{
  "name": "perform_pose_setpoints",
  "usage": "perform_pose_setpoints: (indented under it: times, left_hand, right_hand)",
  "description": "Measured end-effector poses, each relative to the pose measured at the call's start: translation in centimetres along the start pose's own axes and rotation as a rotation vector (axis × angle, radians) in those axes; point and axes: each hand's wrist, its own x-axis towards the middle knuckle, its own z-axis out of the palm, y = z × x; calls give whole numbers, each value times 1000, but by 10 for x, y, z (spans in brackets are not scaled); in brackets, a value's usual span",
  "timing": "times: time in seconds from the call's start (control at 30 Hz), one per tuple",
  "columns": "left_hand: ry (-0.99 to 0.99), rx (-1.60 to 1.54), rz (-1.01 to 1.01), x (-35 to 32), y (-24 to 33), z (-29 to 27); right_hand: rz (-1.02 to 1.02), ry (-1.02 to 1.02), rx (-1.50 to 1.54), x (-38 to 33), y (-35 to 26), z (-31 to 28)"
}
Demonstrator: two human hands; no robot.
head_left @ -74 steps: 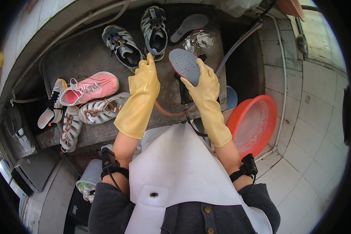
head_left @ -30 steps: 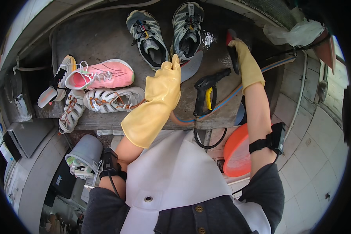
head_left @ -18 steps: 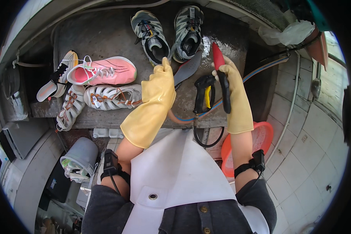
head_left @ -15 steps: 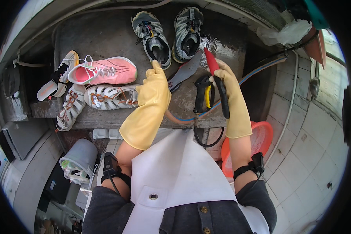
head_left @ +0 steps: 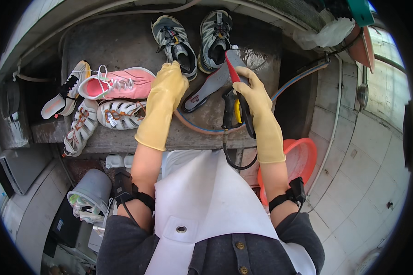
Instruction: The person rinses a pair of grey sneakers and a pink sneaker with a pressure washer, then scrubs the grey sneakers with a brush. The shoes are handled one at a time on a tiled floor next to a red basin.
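Note:
I wear yellow rubber gloves on both hands. My right hand (head_left: 257, 98) is closed on a shoe insole (head_left: 232, 69) with a red and black underside, tilted up off the slab; part of its grey top shows. A matching grey insole (head_left: 205, 90) lies flat, left of it. My left hand (head_left: 166, 89), fingers curled, is at the heel of the left grey trail sneaker (head_left: 173, 39); whatever its fingertips hold is hidden. To the right of that shoe stands its mate (head_left: 214, 39). A black and yellow spray gun (head_left: 229, 110) lies beside my right hand.
A pink sneaker (head_left: 135, 81), white strappy sandal-shoes (head_left: 121, 114) and a white-black shoe (head_left: 73, 89) sit left on the dark stone slab (head_left: 119, 41). A hose (head_left: 298, 80) crosses right. Below are a red basin (head_left: 303, 158) and a grey bucket (head_left: 92, 183).
My left hand has moved left, its extended index finger now curled in at the shoe's heel. The insole in my right hand has turned, showing more of its grey face.

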Motion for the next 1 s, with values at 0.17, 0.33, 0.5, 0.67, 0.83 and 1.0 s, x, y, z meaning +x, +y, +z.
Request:
perform_pose_setpoints:
  times: [0.17, 0.33, 0.5, 0.67, 0.83, 1.0]
  left_hand:
    - [303, -305, 29, -21, -11, 34]
    - [63, 20, -251, -42, -24, 42]
    - [-22, 369, -293, -10, -18, 84]
    - [244, 262, -287, -15, -38, 109]
    - [212, -550, -458, -56, -11, 79]
    - [305, -421, -130, -60, 12, 51]
  right_hand:
    - [-12, -26, 79, -1, 12, 8]
    - [15, -42, 197, -13, 20, 16]
    - [-4, -112, 316, -13, 29, 25]
    - [24, -121, 405, -27, 29, 27]
    - [110, -128, 496, -42, 49, 17]
    - [124, -61, 523, -62, 60, 11]
